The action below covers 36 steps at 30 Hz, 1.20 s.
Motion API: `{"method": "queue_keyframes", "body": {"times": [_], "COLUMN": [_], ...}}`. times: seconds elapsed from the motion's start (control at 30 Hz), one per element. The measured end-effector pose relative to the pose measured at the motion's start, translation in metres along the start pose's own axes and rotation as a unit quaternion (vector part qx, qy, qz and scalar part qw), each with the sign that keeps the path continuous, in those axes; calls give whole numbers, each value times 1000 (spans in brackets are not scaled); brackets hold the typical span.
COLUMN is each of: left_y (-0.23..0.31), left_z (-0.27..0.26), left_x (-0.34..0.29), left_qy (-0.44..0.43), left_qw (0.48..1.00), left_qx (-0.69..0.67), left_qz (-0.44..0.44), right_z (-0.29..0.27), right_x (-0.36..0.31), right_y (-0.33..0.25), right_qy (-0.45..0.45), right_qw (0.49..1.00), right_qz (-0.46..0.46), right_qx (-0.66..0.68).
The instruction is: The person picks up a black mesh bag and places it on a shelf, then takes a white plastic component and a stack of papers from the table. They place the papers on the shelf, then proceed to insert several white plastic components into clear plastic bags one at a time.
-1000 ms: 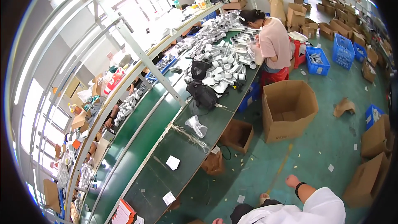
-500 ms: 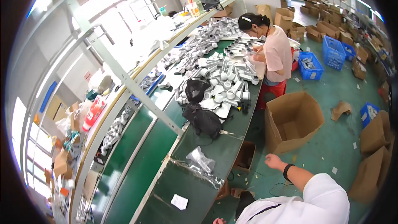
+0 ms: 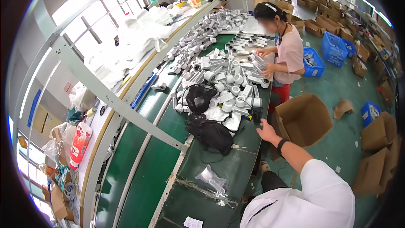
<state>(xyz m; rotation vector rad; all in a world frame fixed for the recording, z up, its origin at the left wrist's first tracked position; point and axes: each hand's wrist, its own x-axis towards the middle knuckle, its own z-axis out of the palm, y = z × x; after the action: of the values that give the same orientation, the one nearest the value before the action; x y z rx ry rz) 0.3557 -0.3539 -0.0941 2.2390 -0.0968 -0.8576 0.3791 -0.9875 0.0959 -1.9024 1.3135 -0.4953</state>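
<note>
Pale grey plastic parts [image 3: 236,80] heaped on the table [image 3: 236,164], loose pile, tubes and round ends pointing all ways. Right hand [image 3: 266,131] just off the table's near edge, beside the pile's lower end, fingers loosely spread; in view it overlaps the rim of a big open cardboard box [image 3: 303,122] on the floor. Can't tell if it touches the box. Black wristband [image 3: 282,144], white sleeve [image 3: 325,181]. Left hand out of frame, state can't be told. Black bag [image 3: 211,134] on table next to pile, black mesh item [image 3: 200,97] just above it. Clear plastic bag [image 3: 213,179] and white paper [image 3: 193,222] nearer the wearer. Co-worker [image 3: 290,52] in pink top, both hands at parts across the pile. Behind, blue crate [image 3: 314,62]. Left: shelf with red package [image 3: 81,145].
</note>
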Motion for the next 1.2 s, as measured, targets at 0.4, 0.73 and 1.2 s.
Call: {"method": "queue_keyframes", "body": {"times": [0.4,0.73,1.2], "left_y": [60,83,103], "left_z": [57,87,52], "left_x": [16,22,83], "left_qy": [88,119,157], "left_qw": [995,989,981], "left_qx": [-45,-75,-109], "left_qz": [-28,-49,-12], "right_z": [24,29,56], "right_x": [119,157,206], "right_y": [-2,-11,-233], "right_qy": [53,-6,22], "right_qw": [940,965,964], "right_qz": [-164,-194,-265], "right_qx": [-295,-179,16]}}
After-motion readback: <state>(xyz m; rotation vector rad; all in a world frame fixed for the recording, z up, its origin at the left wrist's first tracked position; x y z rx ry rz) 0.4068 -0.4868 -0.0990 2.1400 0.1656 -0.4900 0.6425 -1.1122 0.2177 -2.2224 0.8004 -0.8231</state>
